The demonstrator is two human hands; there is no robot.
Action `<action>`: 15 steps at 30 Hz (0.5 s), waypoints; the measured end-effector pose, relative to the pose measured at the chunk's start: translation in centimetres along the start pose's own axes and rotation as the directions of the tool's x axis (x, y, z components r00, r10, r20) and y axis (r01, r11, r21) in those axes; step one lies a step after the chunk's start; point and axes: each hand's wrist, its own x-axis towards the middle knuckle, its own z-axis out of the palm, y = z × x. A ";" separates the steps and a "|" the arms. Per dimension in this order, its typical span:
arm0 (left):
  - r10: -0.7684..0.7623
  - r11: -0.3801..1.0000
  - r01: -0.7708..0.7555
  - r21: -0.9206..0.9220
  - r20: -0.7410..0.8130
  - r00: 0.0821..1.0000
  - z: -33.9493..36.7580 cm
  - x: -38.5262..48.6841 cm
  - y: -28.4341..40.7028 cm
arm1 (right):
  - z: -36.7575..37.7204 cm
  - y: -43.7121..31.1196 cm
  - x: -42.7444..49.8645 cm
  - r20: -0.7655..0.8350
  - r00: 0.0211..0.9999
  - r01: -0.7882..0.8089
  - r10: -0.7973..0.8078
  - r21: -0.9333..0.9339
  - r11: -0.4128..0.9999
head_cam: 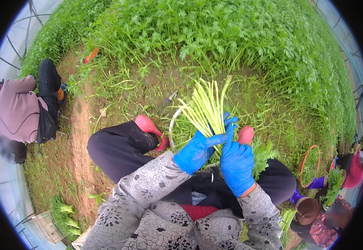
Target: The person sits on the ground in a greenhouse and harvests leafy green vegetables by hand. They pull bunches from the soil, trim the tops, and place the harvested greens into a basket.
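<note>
My left hand (197, 150), in a blue glove, is closed around a bunch of pale green stems (209, 107) at the middle of the view. The cut ends of the stems fan out upward, away from me. My right hand (237, 159), also gloved in blue, is against the bunch on its right side, with the index finger pointing up beside the stems. Whether its curled fingers hold anything is hidden. Feathery green leaves (262, 154) stick out to the right of my right hand. Behind the bunch, between my pink shoes, shows the white rim of a round container (172, 125) with greens in it.
Dense leafy plants (231, 28) grow ahead. A knife-like tool (170, 97) lies on the soil. A person (19, 109) sits at left; other people (331, 215) work at right near an orange-rimmed basket (301, 168). Tied bundles (67, 215) lie beside a plastic crate (48, 226) at lower left.
</note>
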 end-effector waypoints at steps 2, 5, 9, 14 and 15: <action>0.041 0.999 -0.041 -0.017 0.016 0.999 0.5 0.8 1.6 | -0.2 -0.6 0.0 0.002 1.000 -0.003 0.003 -0.049 0.999; 0.075 0.997 -0.075 -0.008 0.047 0.996 0.7 1.5 3.8 | -0.7 -1.3 0.4 -0.028 0.999 -0.030 0.030 -0.021 0.999; -0.019 0.996 0.010 0.094 0.095 0.995 1.1 2.3 5.9 | -2.8 0.0 1.3 0.075 0.996 0.040 -0.056 0.203 0.978; -0.018 0.904 -0.050 0.424 0.154 0.988 3.1 3.0 6.8 | -5.9 8.3 2.2 0.209 0.909 -0.279 0.362 0.949 0.151; -0.061 0.886 -0.016 0.463 0.152 0.986 3.7 3.1 6.8 | -6.3 9.9 3.0 0.161 0.902 -0.235 0.400 0.961 0.143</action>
